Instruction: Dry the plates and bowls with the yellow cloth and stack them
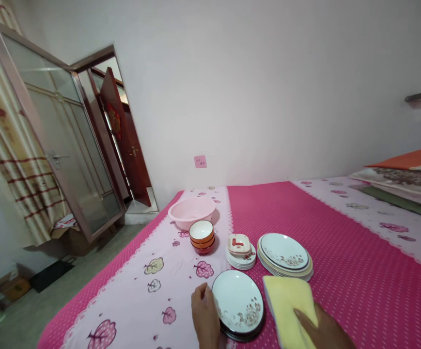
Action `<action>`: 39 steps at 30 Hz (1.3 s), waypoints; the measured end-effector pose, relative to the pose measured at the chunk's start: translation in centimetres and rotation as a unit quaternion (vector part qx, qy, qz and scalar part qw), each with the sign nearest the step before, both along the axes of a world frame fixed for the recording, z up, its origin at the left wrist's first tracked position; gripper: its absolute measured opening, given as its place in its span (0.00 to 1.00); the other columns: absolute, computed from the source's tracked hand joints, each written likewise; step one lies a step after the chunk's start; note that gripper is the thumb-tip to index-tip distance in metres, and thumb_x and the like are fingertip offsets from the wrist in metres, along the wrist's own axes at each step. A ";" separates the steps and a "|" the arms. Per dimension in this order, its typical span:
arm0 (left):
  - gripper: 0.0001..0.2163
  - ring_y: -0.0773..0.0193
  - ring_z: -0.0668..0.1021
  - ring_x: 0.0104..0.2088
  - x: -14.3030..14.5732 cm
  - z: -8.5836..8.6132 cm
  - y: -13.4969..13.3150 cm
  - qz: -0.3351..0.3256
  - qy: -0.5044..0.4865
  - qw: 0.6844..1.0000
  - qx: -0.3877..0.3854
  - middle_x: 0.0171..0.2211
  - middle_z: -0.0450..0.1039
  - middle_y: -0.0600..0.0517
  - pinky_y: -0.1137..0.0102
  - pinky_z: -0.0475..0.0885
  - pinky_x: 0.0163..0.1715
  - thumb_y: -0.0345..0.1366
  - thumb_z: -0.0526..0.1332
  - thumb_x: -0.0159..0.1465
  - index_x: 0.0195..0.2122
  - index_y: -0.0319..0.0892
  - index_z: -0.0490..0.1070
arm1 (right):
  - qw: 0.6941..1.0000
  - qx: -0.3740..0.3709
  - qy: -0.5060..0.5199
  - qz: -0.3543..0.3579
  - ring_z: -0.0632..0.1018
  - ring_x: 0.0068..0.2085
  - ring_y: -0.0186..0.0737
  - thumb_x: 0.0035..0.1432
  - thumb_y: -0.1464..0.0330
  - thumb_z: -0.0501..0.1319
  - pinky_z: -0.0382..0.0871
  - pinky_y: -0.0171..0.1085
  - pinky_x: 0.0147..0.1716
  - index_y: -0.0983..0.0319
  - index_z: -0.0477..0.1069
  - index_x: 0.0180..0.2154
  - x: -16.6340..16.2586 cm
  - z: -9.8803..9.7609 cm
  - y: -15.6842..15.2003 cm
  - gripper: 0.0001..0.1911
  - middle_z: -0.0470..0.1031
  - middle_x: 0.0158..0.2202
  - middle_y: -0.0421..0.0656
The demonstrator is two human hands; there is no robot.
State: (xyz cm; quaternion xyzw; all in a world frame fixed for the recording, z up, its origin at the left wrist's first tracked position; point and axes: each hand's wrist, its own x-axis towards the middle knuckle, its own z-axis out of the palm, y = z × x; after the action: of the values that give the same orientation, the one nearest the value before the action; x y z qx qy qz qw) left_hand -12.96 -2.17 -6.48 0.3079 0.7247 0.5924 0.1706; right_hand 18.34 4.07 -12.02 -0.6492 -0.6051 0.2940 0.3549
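Observation:
My left hand (205, 315) rests at the left rim of a white flower-patterned plate (238, 301), fingers curled against its edge. This plate lies on top of at least one more plate on the pink bedsheet (341, 271). Just right of the plate, my right hand (322, 329) lies flat on a folded yellow cloth (286, 303). Behind them sits a stack of similar patterned plates (285, 254). A stack of small white saucers with a little square dish on top (240, 249) stands left of that stack.
Stacked orange-and-white bowls (202, 236) and a pink plastic basin (192, 212) sit farther back on the sheet. Folded bedding (402, 182) lies at the right. An open glass door (61, 145) and curtain (3, 135) stand at the left, with floor beside the bed.

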 end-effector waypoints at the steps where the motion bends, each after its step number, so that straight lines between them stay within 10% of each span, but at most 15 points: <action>1: 0.24 0.48 0.78 0.53 0.0 -0.2 0.2 -0.018 0.010 1.000 -0.012 0.51 0.77 0.34 0.58 0.72 0.56 0.47 0.53 0.63 0.50 0.34 0.73 | 1.000 -0.003 -0.002 0.003 0.84 0.42 0.61 0.53 0.44 0.55 0.76 0.49 0.43 0.60 0.74 0.46 0.0 0.0 0.1 0.31 0.84 0.43 0.56; 14: 0.22 0.49 0.77 0.55 0.4 0.8 1.6 -0.104 0.137 0.973 -0.151 0.54 0.78 0.36 0.62 0.66 0.57 0.33 0.56 0.66 0.60 0.32 0.73 | 1.000 -0.024 -0.004 0.016 0.85 0.42 0.57 0.53 0.42 0.54 0.76 0.47 0.43 0.59 0.74 0.44 0.0 0.9 0.1 0.31 0.85 0.43 0.54; 27: 0.19 0.51 0.80 0.52 -0.2 0.7 2.0 -0.102 0.113 0.983 -0.099 0.50 0.81 0.40 0.61 0.70 0.56 0.31 0.53 0.63 0.53 0.37 0.76 | 0.998 0.013 -0.037 -0.055 0.82 0.51 0.63 0.53 0.40 0.49 0.74 0.52 0.49 0.60 0.69 0.49 -0.6 0.8 0.1 0.36 0.80 0.51 0.60; 32: 0.21 0.49 0.81 0.51 -0.7 0.0 2.6 -0.093 0.089 0.990 -0.061 0.49 0.82 0.38 0.58 0.72 0.55 0.35 0.52 0.61 0.50 0.35 0.77 | 0.979 0.176 -0.072 -0.070 0.81 0.49 0.63 0.61 0.46 0.51 0.75 0.54 0.49 0.65 0.68 0.51 -0.4 1.0 0.3 0.32 0.78 0.50 0.62; 39: 0.23 0.43 0.78 0.52 -0.8 0.2 2.8 -0.065 0.090 0.994 -0.015 0.48 0.81 0.37 0.53 0.69 0.58 0.43 0.54 0.57 0.47 0.36 0.78 | 0.852 0.476 -0.212 -0.057 0.77 0.53 0.59 0.71 0.63 0.53 0.71 0.55 0.51 0.64 0.67 0.56 -2.0 3.1 -0.8 0.17 0.76 0.53 0.59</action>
State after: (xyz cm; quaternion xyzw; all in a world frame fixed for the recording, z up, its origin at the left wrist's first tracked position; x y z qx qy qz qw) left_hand -13.75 0.64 -6.25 0.4036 0.7248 0.5387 0.1471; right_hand 16.37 3.31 -8.93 -0.4810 -0.6933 -0.1957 0.4997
